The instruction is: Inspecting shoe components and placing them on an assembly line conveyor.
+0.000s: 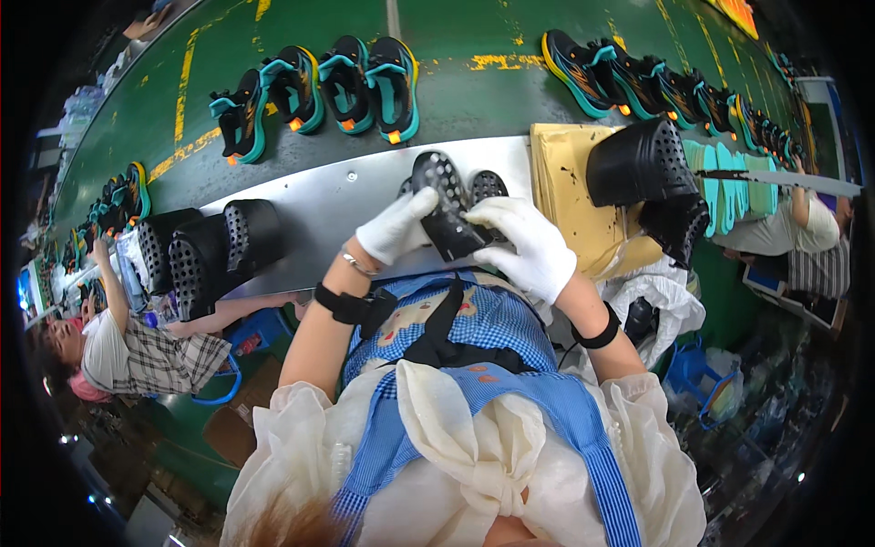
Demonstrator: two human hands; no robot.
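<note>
A black clog with a pattern of round holes (438,181) is held in front of me, tilted, its holed toe pointing away. My left hand (397,225), in a white glove, is closed on the clog's left side. From the right, my right hand (524,244), also gloved in white, pinches the clog's right edge nearer my body. Just behind it, a second black holed piece (489,185) rests on the metal work surface (337,196). Another dark piece is mostly hidden behind my left hand and the clog.
Several black holed clogs (194,264) stand on the left; more black clogs (638,164) sit on brown paper (561,182) at the right. Rows of black-and-teal sneakers (392,91) line the green surface (456,27) beyond. Insoles (729,196) lie farther right. People (109,346) work on both sides.
</note>
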